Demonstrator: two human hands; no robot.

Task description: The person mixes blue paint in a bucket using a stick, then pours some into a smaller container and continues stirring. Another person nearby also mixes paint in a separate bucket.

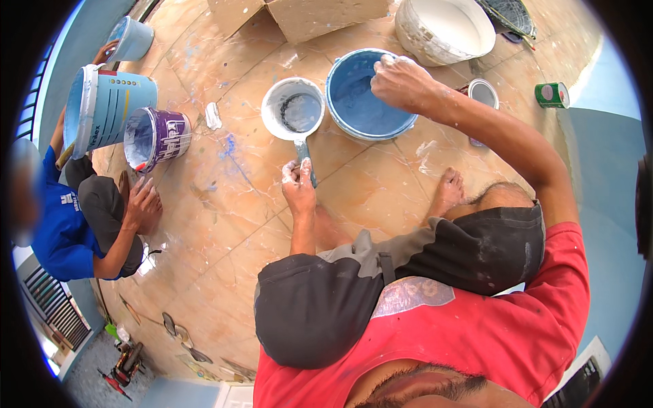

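My left hand (299, 189) is closed around the grey handle of a white plastic dipper (272, 122). A dark ring marks the dipper's grey-coated inside, and its bowl sits beside a round blue bucket (372, 138). Blue paint-like material coats the bucket's inside. Over the bucket's far right part is my right hand (401, 83), fingers curled tight and smeared with white. Whatever that hand may hold is hidden by the fingers. White smears also show on my left fingers.
A tub of white liquid (415, 37), a cardboard box (326, 17), an open can (483, 92) and a green can (551, 95) stand around. At left, a person in blue (64, 231) crouches by a light-blue bucket (122, 109) and a purple pail (173, 136). Sandals (183, 336) lie lower left.
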